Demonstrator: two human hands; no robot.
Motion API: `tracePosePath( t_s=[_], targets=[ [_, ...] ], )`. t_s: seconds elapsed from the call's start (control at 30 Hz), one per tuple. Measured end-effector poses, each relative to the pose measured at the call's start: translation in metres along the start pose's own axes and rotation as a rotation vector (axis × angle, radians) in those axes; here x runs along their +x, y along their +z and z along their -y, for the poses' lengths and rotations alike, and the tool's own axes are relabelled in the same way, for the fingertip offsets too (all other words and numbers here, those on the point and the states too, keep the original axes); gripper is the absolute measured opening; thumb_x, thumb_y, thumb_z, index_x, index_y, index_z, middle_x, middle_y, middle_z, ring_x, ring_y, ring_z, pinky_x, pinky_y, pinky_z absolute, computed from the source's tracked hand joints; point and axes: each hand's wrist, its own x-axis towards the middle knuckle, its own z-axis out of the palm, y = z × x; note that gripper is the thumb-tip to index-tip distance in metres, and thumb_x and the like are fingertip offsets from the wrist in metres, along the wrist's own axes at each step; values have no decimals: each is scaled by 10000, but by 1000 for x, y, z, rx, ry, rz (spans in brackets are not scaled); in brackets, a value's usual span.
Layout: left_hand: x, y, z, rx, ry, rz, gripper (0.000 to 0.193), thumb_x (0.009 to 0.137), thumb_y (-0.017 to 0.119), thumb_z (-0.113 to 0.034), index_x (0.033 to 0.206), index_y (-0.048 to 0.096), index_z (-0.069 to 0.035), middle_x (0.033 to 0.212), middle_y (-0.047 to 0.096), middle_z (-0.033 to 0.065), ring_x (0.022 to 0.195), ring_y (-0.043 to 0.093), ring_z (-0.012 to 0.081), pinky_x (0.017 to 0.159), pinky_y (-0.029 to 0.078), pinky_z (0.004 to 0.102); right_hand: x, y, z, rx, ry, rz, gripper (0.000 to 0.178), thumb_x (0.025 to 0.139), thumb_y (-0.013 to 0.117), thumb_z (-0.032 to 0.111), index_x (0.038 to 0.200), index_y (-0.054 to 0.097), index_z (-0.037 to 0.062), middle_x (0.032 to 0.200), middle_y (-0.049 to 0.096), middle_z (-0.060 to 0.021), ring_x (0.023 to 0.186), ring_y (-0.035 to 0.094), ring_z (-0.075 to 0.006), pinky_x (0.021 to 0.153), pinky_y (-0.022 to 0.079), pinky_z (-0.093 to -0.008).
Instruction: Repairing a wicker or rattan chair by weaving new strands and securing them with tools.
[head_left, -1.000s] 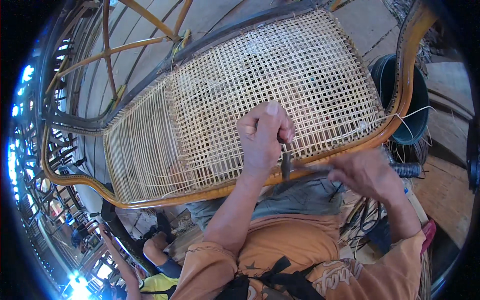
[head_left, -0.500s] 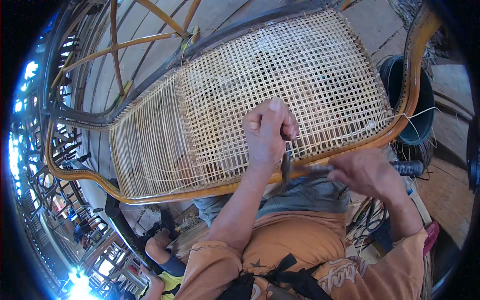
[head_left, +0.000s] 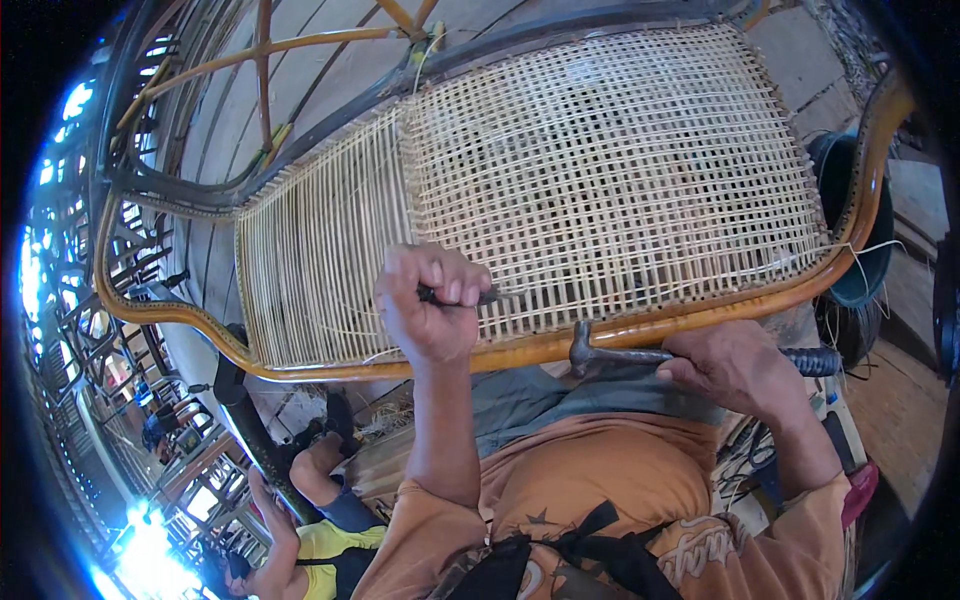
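Observation:
A long woven cane panel (head_left: 610, 170) lies across my lap, set in a curved, polished rattan frame (head_left: 520, 354). My left hand (head_left: 430, 305) is closed around a slim dark tool (head_left: 488, 297), perhaps a punch. It hovers over the near edge of the panel; most of the tool is hidden in the fist. To its right, my right hand (head_left: 735, 365) grips a hammer (head_left: 632, 355) by its dark handle. The hammer lies sideways, its metal head beside the near rail. Close strands run one way on the panel's left part, while the right part is an open grid.
A dark green bucket (head_left: 872, 285) stands past the frame's right end, near a loose cane strand (head_left: 880, 244). Rattan struts (head_left: 262, 80) rise at the upper left. Another person in a yellow top (head_left: 345, 540) sits at the lower left.
My left hand has moved left along the near rail, away from the hammer head. The hammer, blurred before, is now sharp. The panel sits slightly higher and further right in view.

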Motion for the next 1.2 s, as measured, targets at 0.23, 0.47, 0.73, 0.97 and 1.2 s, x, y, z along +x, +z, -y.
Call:
tracePosePath(
  t_s=[0.23, 0.47, 0.73, 0.97, 1.2],
  targets=[
    [-8, -18, 1, -98, -13, -49, 393, 924, 545, -424, 717, 418, -115, 564, 410, 1, 493, 415, 126, 521, 445, 311, 28, 10, 27, -41, 38, 74, 351, 895, 541, 398, 846, 584, 53, 727, 611, -177, 741, 607, -387, 645, 466, -476],
    [1, -2, 19, -97, -67, -64, 399, 961, 501, -290, 645, 463, -50, 533, 445, 46, 462, 437, 133, 447, 410, 286, 48, 12, 39, -114, -67, 81, 351, 905, 532, 388, 827, 600, 53, 720, 630, -172, 712, 624, -378, 632, 487, -479],
    [7, -15, -7, -117, 28, 24, 409, 975, 443, -376, 695, 445, -78, 535, 422, 33, 449, 392, 130, 446, 390, 301, 56, 9, 48, -112, 8, 49, 348, 916, 516, 383, 842, 589, 51, 714, 628, -161, 700, 626, -369, 622, 491, -468],
    [4, -37, -4, -102, -25, -12, 396, 974, 462, -334, 690, 466, -57, 514, 420, 32, 445, 423, 138, 437, 404, 292, 64, 28, 58, -45, -116, 94, 339, 901, 543, 356, 791, 593, 40, 699, 624, -159, 701, 626, -364, 628, 496, -463],
    [11, -36, 3, -79, -79, 8, 406, 957, 510, -306, 653, 468, -41, 493, 416, 45, 438, 421, 137, 429, 384, 281, 75, 23, 62, -39, -74, 81, 328, 885, 557, 381, 790, 570, 68, 684, 593, -126, 685, 610, -359, 598, 473, -445]
  ],
)
